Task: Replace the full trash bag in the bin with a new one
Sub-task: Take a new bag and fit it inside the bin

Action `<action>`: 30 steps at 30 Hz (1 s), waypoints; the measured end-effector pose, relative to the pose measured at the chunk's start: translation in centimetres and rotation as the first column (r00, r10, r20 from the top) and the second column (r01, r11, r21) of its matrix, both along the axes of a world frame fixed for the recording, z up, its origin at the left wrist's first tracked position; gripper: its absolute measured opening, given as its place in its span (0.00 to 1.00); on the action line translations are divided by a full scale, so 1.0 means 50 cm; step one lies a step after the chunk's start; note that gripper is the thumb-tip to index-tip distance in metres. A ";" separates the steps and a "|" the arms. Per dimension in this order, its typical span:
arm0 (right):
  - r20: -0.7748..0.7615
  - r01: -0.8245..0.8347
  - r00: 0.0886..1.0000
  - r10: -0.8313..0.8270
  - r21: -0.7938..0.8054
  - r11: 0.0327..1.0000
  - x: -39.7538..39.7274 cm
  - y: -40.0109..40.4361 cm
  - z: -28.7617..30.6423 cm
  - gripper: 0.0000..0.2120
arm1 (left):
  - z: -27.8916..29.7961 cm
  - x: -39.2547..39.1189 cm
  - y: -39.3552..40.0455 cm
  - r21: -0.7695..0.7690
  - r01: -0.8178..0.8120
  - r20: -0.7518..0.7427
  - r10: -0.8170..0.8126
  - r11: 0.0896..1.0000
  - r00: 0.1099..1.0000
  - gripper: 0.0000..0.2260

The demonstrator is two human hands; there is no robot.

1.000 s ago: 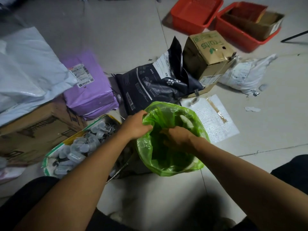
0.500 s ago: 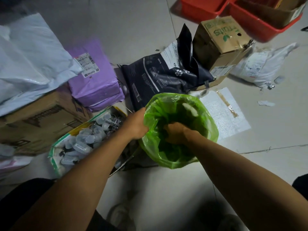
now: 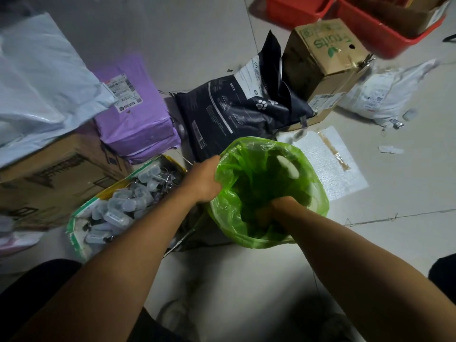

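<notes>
The green trash bag [image 3: 269,188] drapes over the bin so none of the bin shows, the right hand [image 3: 276,211] is sunk inside it with its fingers hidden, the left hand [image 3: 203,180] has fingertips behind the bag's rim, and the red baskets [image 3: 370,23] are cut by the top edge.

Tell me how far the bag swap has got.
Done: a fresh green bag already drapes over the bin's rim. In hand: the left hand holds the bag's edge while the right hand presses inside. Left: seating the liner down and evening the rim. No full bag is identifiable.
</notes>
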State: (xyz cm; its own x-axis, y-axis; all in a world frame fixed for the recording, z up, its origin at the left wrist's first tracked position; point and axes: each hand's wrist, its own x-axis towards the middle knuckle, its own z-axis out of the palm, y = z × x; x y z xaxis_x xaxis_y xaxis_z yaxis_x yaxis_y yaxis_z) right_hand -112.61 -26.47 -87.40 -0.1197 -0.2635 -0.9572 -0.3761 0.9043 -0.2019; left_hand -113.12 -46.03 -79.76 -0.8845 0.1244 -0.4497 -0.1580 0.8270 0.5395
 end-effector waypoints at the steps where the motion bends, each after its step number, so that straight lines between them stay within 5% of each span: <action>1: -0.025 0.087 0.996 -0.087 -0.013 0.996 0.010 -0.007 0.003 0.21 | 0.001 -0.003 0.000 0.001 -0.003 -0.001 0.003 1.000 1.000 0.15; 6: -0.406 0.047 0.896 -0.179 -0.315 0.948 0.003 -0.033 0.106 0.17 | 0.012 -0.018 0.000 -0.001 -0.006 -0.010 0.006 1.000 1.000 0.14; 13: -0.539 0.073 0.665 -0.517 -0.641 0.764 0.009 0.000 0.192 0.13 | 0.037 -0.026 0.008 0.007 -0.014 -0.004 0.014 1.000 1.000 0.24; 16: -0.657 -0.044 0.479 -0.582 -0.681 0.731 0.008 0.032 0.201 0.13 | 0.039 -0.025 0.007 0.000 -0.003 -0.021 0.003 1.000 1.000 0.24; 19: -0.801 -0.062 0.239 -0.549 -0.576 0.815 0.003 0.069 0.197 0.18 | 0.038 -0.018 0.005 -0.037 0.005 -0.029 -0.006 0.999 1.000 0.28; 21: -0.797 0.121 0.231 -0.558 -0.546 0.829 0.004 0.093 0.185 0.23 | 0.035 -0.015 0.001 -0.038 -0.005 -0.023 0.005 0.999 1.000 0.29; 24: -0.615 0.428 0.244 -0.750 -0.625 0.652 0.015 0.116 0.156 0.28 | 0.034 -0.011 -0.002 -0.008 -0.051 0.019 0.051 0.999 0.999 0.30; 27: -0.471 0.544 0.216 -0.855 -0.669 0.506 0.022 0.120 0.145 0.19 | 0.032 -0.005 -0.001 0.049 -0.085 0.058 0.082 0.995 0.995 0.27; 30: -0.461 0.567 0.187 -0.868 -0.671 0.478 0.017 0.119 0.148 0.13 | 0.024 -0.001 -0.005 0.099 -0.086 0.106 0.076 0.991 0.992 0.17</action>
State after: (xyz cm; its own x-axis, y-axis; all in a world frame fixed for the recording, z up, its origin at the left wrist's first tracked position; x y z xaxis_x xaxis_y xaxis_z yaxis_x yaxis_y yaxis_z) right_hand -111.76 -20.52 -79.99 -0.9398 0.1073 -0.3246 0.2800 0.7863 -0.5507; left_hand -113.17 -46.26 -78.56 -0.8439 0.1048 -0.5262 -0.2804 0.7501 0.5990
